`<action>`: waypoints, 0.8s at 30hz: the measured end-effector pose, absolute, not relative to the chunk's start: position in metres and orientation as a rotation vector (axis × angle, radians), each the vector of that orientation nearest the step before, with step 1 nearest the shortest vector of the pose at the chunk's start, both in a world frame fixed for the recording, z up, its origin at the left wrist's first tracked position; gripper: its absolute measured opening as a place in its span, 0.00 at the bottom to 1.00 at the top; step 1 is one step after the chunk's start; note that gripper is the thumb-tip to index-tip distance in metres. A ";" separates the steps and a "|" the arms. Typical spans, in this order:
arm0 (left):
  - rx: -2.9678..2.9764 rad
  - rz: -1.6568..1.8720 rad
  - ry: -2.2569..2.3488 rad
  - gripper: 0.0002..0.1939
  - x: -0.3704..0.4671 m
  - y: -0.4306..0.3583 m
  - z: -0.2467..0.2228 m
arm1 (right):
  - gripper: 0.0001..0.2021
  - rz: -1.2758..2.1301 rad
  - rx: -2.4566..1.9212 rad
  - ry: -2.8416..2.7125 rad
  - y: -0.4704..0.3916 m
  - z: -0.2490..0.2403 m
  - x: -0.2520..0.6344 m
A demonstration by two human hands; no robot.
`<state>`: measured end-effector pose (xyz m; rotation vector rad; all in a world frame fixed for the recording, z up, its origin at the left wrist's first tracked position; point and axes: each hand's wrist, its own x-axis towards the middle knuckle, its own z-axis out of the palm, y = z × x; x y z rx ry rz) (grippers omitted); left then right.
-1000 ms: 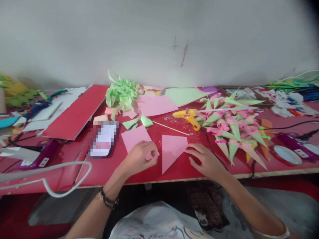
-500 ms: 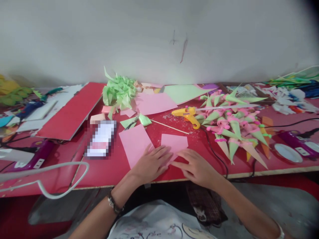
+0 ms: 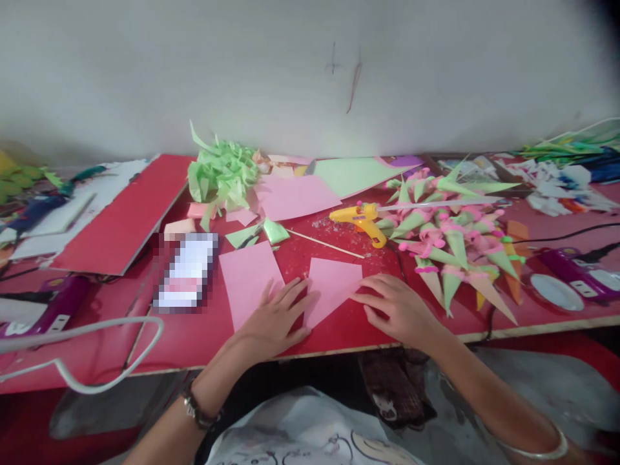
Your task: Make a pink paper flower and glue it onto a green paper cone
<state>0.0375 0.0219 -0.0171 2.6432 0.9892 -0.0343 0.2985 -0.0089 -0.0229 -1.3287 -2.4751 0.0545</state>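
My left hand lies with its fingers spread between two pink sheets. Its fingers cover the lower right of the bigger pink sheet, and the fingertips reach the left edge of the smaller pink piece, which tapers toward me. On the other side of that piece, my right hand rests with fingers apart, the fingertips close to its right edge. Neither hand holds anything. Behind the small piece lie a thin stick and a yellow glue gun.
Paper cones in green and pink are heaped at the right, near a white dish. A phone lies left of the sheets. A white cable loops over the table's front edge. Green paper strips stand at the back.
My hands have moved apart, the left one to the left and the right one slightly right. More of the small pink piece now shows between them. The whole view has shifted slightly.
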 end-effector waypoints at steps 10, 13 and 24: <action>2.509 -0.108 0.931 0.38 0.024 0.028 -0.007 | 0.14 -0.049 -1.559 -2.373 -0.004 -0.024 0.319; 2.507 -0.067 0.936 0.43 0.023 0.027 -0.001 | 0.14 0.104 -1.553 -2.285 -0.002 -0.024 0.310; 2.795 0.182 1.096 0.35 0.052 0.009 -0.002 | 0.24 0.795 -1.474 -2.119 0.005 -0.015 0.269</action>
